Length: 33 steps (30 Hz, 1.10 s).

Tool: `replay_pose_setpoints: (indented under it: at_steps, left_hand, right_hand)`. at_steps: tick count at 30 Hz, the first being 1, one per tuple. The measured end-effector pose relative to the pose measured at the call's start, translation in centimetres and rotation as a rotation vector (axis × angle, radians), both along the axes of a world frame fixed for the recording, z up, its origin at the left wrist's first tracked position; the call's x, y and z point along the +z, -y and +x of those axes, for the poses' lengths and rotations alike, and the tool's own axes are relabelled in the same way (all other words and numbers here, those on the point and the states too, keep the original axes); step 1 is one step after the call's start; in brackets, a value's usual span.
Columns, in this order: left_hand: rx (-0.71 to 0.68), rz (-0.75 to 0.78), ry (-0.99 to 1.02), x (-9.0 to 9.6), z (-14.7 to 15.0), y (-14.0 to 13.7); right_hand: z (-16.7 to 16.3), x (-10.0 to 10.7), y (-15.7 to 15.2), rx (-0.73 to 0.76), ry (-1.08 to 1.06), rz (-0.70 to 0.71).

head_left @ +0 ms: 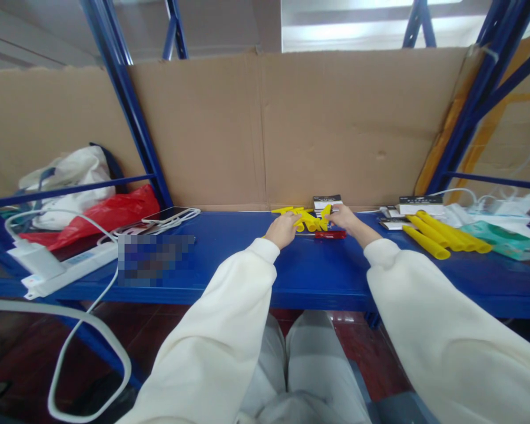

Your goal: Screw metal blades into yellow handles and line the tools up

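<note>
Yellow pieces (pixel 310 224) partly hidden behind hands (pixel 284 229)

Just right of the frame's centre, the left hand (pixel 283 229) touches small yellow plastic pieces (pixel 309 222), the right hand (pixel 343 218) their right end, near a red-handled screwdriver (pixel 330 234). Yellow tubes (pixel 426 242) lie at right, a white power strip (pixel 86 266) at left.

Brown cardboard (pixel 203 129), creased near its middle, stands behind the blue shelf (pixel 229 259), between blue posts (pixel 135 112). At the left, a white bag (pixel 77 179) sits behind a red bag (pixel 101 215). In front of the red bag lies a white power strip (pixel 88 265), an adapter (pixel 37 259) at its left end. To the right of the red bag, a phone (pixel 164 215) lies beside a white cable (pixel 185 219). A thicker cord (pixel 35 307) loops over the dark red floor (pixel 159 321). At the far right lies a green packet (pixel 507 238).
</note>
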<state>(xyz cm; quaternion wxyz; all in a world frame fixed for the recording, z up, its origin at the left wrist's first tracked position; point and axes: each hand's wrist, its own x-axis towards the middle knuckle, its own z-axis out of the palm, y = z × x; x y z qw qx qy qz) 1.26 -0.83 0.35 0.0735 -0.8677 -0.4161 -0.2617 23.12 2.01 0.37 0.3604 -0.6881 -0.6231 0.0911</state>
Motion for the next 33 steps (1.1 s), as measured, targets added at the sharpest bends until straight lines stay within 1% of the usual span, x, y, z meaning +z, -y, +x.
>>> replay_pose_setpoints:
  at_steps: [2, 3, 8, 12, 15, 17, 20, 22, 23, 25, 29, 31, 33]
  left_hand:
    - [0.005, -0.002, 0.020, 0.0, -0.1, -0.1]
    - [0.007, -0.005, 0.029, -0.1, -0.1, -0.1]
    - [-0.001, -0.021, 0.070, -0.2, -0.2, -0.2]
    - [-0.031, -0.021, 0.081, -0.3, -0.1, -0.5]
    - [-0.064, -0.024, 0.062, -0.4, -0.1, -0.6]
    - [-0.070, -0.034, 0.042, -0.4, -0.2, -0.6]
    - [-0.052, -0.062, 0.029, -0.3, -0.2, -0.4]
    - [-0.032, -0.077, 0.033, -0.2, -0.2, -0.1]
    - [-0.019, -0.085, 0.033, -0.1, -0.2, 0.1]
    - [0.023, -0.109, 0.022, 0.1, -0.2, 0.5]
    - [0.123, -0.150, -0.027, 0.5, -0.2, 1.2]
    - [0.153, -0.145, -0.045, 0.6, -0.2, 1.3]
    - [0.175, -0.138, -0.054, 0.6, -0.3, 1.4]
  right_hand:
    - [-0.6, 0.3, -0.6, -0.057, -0.021, -0.085]
    - [-0.9, 0.4, -0.9, -0.087, -0.011, -0.103]
    - [-1.6, 0.6, -2.4, -0.149, 0.211, -0.116]
    - [-1.9, 0.0, -2.4, -0.136, 0.233, -0.118]
    - [-2.0, -0.1, -1.8, -0.134, 0.273, -0.075]
    - [-2.0, 0.1, -1.3, -0.114, 0.281, 0.003]
    - [-1.9, 0.6, -0.6, -0.018, 0.188, 0.129]
    - [-2.1, 1.0, -0.1, 0.074, 0.070, 0.165]
    - [-2.2, 1.1, 0.3, 0.119, 0.005, 0.162]
    - [-2.6, 1.2, 1.1, 0.202, -0.115, 0.121]
    - [-3.7, 1.1, 2.7, 0.317, -0.326, -0.018]
    - [-4.2, 1.1, 2.9, 0.323, -0.417, -0.056]
    - [-4.4, 1.1, 2.8, 0.291, -0.500, -0.057]
